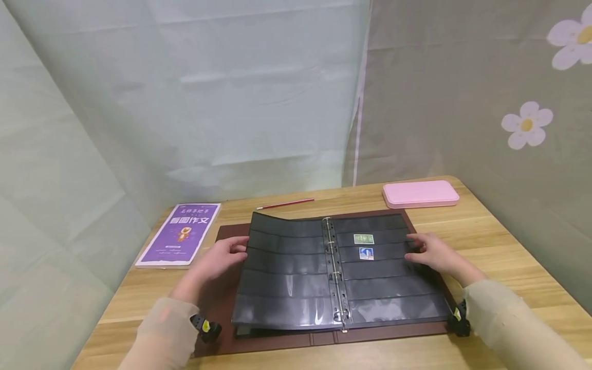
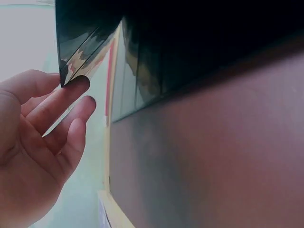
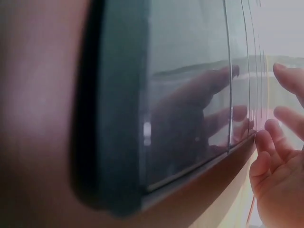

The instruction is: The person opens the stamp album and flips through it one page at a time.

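Note:
An open stamp album (image 1: 277, 345) with a maroon cover and metal rings lies on the table. At the outer edge of its raised black left-hand page (image 1: 287, 262), my left hand (image 1: 215, 264) pinches the sheet between thumb and fingers, as the left wrist view shows. On the right-hand black page (image 1: 393, 288), a green stamp (image 1: 363, 239) sits above a blue and white stamp (image 1: 366, 254) in the clear pockets. My right hand (image 1: 437, 254) is by that page's outer edge, fingers loosely bent and holding nothing; its reflection shows in the glossy pockets in the right wrist view.
A purple booklet (image 1: 180, 234) lies at the table's left side. Behind the album is a red pencil (image 1: 287, 204), and a pink case (image 1: 421, 193) stands at the back right. Hanging cloth (image 1: 259, 103) encloses the wooden table (image 1: 490, 246) at the back and sides.

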`<state>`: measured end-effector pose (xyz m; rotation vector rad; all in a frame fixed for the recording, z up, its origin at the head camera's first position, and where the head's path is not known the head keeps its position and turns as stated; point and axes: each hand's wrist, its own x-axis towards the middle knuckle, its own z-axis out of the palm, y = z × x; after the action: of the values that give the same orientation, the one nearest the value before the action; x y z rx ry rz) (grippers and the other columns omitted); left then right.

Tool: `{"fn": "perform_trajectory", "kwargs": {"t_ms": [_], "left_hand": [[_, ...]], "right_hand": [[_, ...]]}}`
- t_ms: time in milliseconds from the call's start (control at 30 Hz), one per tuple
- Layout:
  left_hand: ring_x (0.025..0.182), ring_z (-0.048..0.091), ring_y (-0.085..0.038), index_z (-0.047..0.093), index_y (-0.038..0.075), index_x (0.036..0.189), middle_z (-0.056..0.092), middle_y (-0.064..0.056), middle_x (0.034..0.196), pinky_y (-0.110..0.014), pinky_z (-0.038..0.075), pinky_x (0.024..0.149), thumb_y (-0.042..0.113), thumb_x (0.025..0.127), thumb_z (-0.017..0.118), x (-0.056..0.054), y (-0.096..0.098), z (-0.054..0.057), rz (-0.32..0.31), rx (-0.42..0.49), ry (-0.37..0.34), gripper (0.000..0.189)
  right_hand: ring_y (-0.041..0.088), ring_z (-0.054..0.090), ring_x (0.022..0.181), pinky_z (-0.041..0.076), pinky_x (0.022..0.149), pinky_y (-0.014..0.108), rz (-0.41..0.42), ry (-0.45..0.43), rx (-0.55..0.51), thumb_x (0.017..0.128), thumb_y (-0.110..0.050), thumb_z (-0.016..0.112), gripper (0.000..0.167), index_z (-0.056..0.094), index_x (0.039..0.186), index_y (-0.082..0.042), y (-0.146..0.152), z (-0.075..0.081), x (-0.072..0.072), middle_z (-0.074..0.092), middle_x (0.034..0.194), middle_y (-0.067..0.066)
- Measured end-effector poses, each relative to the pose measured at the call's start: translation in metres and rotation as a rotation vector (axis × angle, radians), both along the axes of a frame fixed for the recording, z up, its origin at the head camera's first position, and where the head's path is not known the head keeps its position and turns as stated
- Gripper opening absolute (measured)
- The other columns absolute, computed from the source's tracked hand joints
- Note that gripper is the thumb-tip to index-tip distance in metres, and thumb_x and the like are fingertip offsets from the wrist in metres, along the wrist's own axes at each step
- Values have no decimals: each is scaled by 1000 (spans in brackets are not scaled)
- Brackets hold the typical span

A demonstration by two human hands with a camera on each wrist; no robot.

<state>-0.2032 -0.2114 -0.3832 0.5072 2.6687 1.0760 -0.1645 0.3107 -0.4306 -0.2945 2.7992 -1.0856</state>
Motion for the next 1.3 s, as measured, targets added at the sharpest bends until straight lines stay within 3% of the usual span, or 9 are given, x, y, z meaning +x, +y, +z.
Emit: {"fn": "perform_trajectory", "kwargs": {"t_ms": [200, 367, 533, 800, 1067, 1300], "left_hand": [[99, 61, -28, 47, -6, 131, 64, -19, 106, -46, 46, 86, 10, 88, 63, 0, -3, -11, 0, -5, -8, 49], [91, 61, -23, 51, -4, 128, 66, -12, 100, -44, 46, 84, 11, 84, 66, 2, -3, -21, 32, -83, 0, 49], [76, 55, -16, 52, -4, 127, 62, -3, 89, -36, 45, 72, 12, 82, 68, 2, -1, -27, 38, -132, -1, 50], [63, 48, -14, 52, -4, 124, 53, 0, 76, -31, 39, 60, 12, 81, 69, 1, 1, -33, 29, -143, 10, 49], [61, 46, -13, 54, -4, 122, 51, 1, 73, -30, 37, 57, 12, 81, 69, 0, 1, -38, 41, -162, 20, 47], [60, 45, -14, 53, -4, 124, 49, 0, 72, -29, 36, 57, 13, 82, 68, 2, 4, -39, 44, -170, 9, 47]], "right_hand": [[41, 54, 98, 47, 79, 51, -11, -5, -14, 82, -23, 72, 64, 45, 127, 14, 0, 0, 2, 52, 113, 34], [40, 55, 98, 46, 80, 50, -40, -30, -14, 83, -24, 70, 66, 43, 126, 18, 2, -1, 3, 52, 113, 35], [40, 55, 99, 45, 83, 50, -55, -60, -15, 84, -24, 69, 65, 44, 123, 21, 6, 0, 4, 53, 112, 35], [39, 54, 102, 45, 83, 49, -69, -85, -38, 86, -28, 67, 66, 43, 126, 18, 9, -1, 4, 51, 117, 34], [42, 50, 109, 42, 88, 52, -91, -89, -69, 88, -32, 64, 63, 46, 127, 14, 9, -4, 3, 51, 121, 32], [42, 49, 111, 40, 91, 53, -116, -149, -83, 91, -33, 60, 68, 38, 131, 17, 9, -4, 1, 49, 121, 33]]}}
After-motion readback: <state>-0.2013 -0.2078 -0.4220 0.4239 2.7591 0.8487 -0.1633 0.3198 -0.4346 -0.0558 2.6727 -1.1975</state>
